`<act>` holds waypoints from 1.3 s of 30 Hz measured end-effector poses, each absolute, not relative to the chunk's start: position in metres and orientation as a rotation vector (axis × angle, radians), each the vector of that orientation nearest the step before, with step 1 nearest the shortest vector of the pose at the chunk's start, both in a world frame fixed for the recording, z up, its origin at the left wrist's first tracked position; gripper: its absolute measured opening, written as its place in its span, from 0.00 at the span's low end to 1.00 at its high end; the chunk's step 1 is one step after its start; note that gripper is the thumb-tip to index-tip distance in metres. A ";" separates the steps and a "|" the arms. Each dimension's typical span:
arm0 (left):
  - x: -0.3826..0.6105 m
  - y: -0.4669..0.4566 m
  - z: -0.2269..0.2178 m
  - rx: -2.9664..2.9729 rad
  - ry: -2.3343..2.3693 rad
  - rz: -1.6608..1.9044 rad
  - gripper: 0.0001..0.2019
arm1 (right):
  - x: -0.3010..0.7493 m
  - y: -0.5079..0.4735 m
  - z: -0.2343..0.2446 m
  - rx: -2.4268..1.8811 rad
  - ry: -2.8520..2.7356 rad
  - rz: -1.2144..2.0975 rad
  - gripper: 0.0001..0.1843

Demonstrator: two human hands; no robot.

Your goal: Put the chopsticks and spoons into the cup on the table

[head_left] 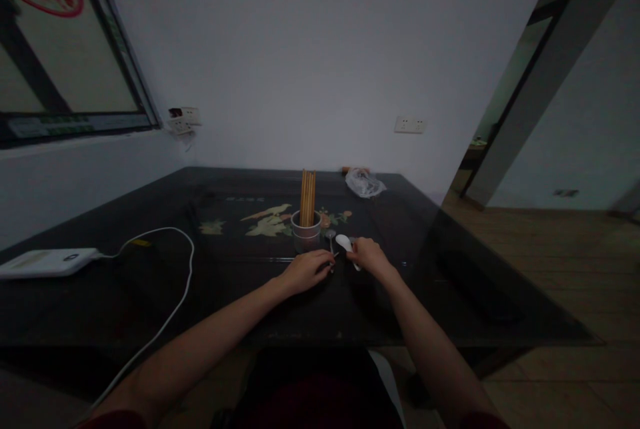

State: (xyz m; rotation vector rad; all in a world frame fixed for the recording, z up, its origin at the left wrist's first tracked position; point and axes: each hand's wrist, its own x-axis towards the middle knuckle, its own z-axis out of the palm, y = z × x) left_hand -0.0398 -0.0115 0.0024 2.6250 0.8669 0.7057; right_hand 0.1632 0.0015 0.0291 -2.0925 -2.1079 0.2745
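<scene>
- Currently, the chopsticks (307, 197) stand upright as a bundle inside the metal cup (307, 240), at the centre of the frame, so that much looks done.
- Both spoons are outside the cup, just right of it and a little lower in the frame; neither has been put into it.
- Right of centre, the right hand (369, 256) has its thumb and fingers pinched on the handle of the white spoon (343, 242), whose bowl points toward the upper left; whether it is lifted off the table (225, 306) is hard to tell.
- Just left of that, the left hand (311, 270) has its fingertips at the handle of the metal spoon (330, 234); I cannot tell whether they grip it or only touch it.
- Away from the hands, the clear plastic bag (366, 184) lies toward the top of the tabletop, right of centre, and the white device (50, 262) with its cable (190, 262) lies at the left, both untouched.
</scene>
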 end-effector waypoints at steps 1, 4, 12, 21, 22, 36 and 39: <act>-0.040 -0.012 0.003 2.626 0.860 0.712 0.12 | 0.165 0.002 0.030 -2.063 -2.097 0.301 0.08; -0.039 -0.011 0.006 2.604 0.851 0.770 0.11 | 0.169 0.002 0.034 -1.856 -2.084 0.525 0.09; -0.039 -0.004 0.007 1.880 0.862 0.863 0.15 | 0.168 -0.012 0.050 -1.153 -2.043 1.315 0.16; -0.037 -0.005 0.015 1.528 0.692 0.943 0.23 | 0.162 -0.019 0.055 -0.894 -2.000 1.502 0.19; -0.038 -0.006 0.016 1.518 0.689 0.954 0.23 | 0.162 -0.019 0.055 -0.874 -1.991 1.511 0.19; -0.041 -0.009 0.022 1.589 0.768 1.099 0.22 | 0.155 -0.020 0.051 -0.757 -1.950 1.618 0.20; -0.042 -0.009 0.023 1.607 0.762 1.108 0.22 | 0.154 -0.021 0.052 -0.756 -1.945 1.637 0.21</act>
